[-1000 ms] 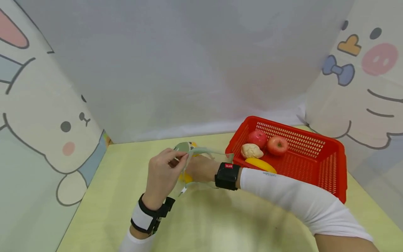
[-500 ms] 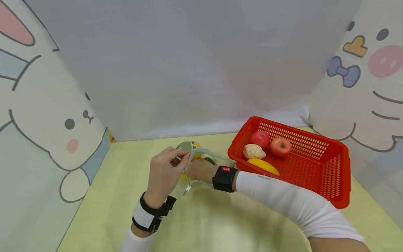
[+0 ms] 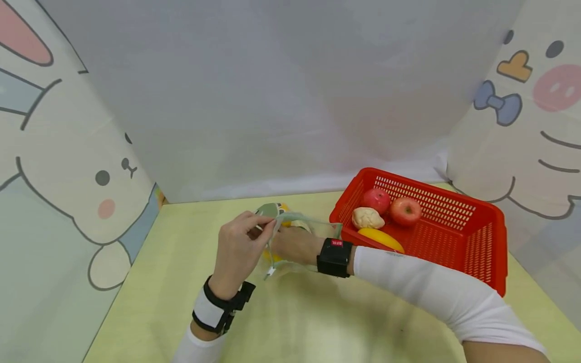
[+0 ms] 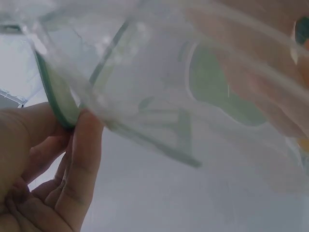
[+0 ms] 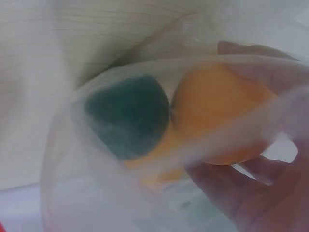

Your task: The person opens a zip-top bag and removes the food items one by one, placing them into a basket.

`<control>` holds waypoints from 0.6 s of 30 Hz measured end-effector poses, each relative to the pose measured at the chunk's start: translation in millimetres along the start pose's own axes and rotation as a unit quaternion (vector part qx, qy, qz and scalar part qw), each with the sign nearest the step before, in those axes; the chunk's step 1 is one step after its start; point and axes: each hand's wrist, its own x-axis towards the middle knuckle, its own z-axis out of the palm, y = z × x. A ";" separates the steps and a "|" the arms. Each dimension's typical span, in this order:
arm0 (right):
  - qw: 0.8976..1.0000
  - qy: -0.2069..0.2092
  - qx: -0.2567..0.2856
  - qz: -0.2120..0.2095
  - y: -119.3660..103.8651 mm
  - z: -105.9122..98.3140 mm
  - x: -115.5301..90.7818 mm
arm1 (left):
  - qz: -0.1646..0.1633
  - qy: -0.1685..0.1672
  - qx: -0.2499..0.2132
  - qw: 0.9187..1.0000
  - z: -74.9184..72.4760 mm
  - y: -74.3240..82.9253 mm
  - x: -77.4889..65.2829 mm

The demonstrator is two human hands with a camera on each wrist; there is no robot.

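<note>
My left hand (image 3: 238, 247) pinches the rim of a translucent zip bag (image 3: 310, 219) between thumb and fingertips. In the left wrist view the bag's green-edged mouth (image 4: 159, 145) stands spread from that pinch. My right hand (image 3: 292, 244) reaches inside the bag through its mouth. The right wrist view shows its fingers and thumb round an orange ball-shaped fruit (image 5: 217, 116), blurred by the film. A dark green round piece (image 5: 128, 116) lies beside the orange in the bag. Beneath them is another yellow-orange piece (image 5: 166, 157), partly hidden. A white zip slider (image 3: 271, 271) hangs at the bag's near edge.
Right of the bag stands a red perforated basket (image 3: 483, 232), close to my right forearm. It holds a pink-red fruit (image 3: 376, 200), an apple (image 3: 405, 211), a cream-coloured lumpy piece (image 3: 367, 218) and a yellow elongated fruit (image 3: 380, 238). A pale wall (image 3: 295, 101) rises behind the table (image 3: 181, 282).
My right wrist first shifts slightly left into the bag, then back right. A dark green patch beside it half a second ago is now out of sight. My left hand keeps its pinch.
</note>
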 end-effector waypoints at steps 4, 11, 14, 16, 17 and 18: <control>0.997 -0.074 0.033 0.002 4.0 -21.7 -8.4 | -0.002 -0.001 0.003 1.000 -0.5 0.4 -0.1; 0.987 -0.073 0.140 0.021 14.6 -47.4 -34.4 | 0.001 -0.002 0.011 1.000 -0.9 0.6 -0.1; 0.982 -0.057 0.181 0.022 18.2 -56.0 -48.5 | 0.001 -0.002 0.015 1.000 -1.2 0.6 -0.2; 0.978 -0.036 0.204 0.017 20.6 -61.3 -58.5 | 0.002 -0.002 0.016 1.000 -1.4 0.5 -0.3; 0.978 -0.027 0.207 0.013 22.0 -63.3 -63.8 | 0.002 -0.002 0.016 1.000 -1.6 0.5 -0.1; 0.978 -0.015 0.208 0.008 23.6 -65.9 -69.7 | 0.003 -0.002 0.016 1.000 -1.7 0.6 0.1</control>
